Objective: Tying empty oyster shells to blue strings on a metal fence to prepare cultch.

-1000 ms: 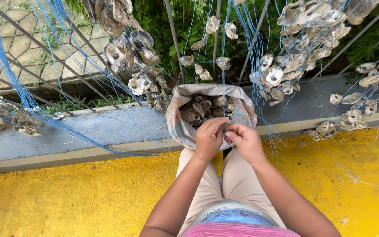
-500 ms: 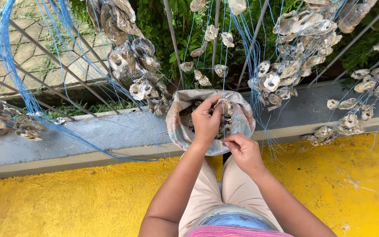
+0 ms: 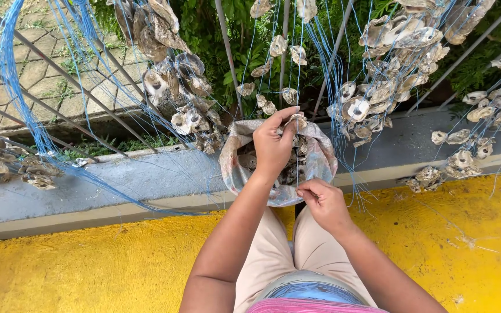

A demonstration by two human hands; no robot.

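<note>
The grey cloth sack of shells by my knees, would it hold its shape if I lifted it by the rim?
Probably not: the grey cloth sack has a crumpled, folded rim, so it looks floppy. It appears full of rough oyster shells, so likely heavy and saggy. The left hand is raised over its mouth.

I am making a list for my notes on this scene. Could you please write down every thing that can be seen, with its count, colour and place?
bag: one, grey-beige, open, on the grey ledge, holds shells
held shell: one, pale grey-brown, above the bag, in the left hand's fingers
hanging shells: many, grey-white, strung in clusters along the railing
blue lines: many, thin, draped from the railing
railing: grey metal bars, across the top
ledge: grey, under the railing
floor: yellow, in front
left hand: raised over the bag
right hand: at the bag's near rim, fingers pinched together
</note>
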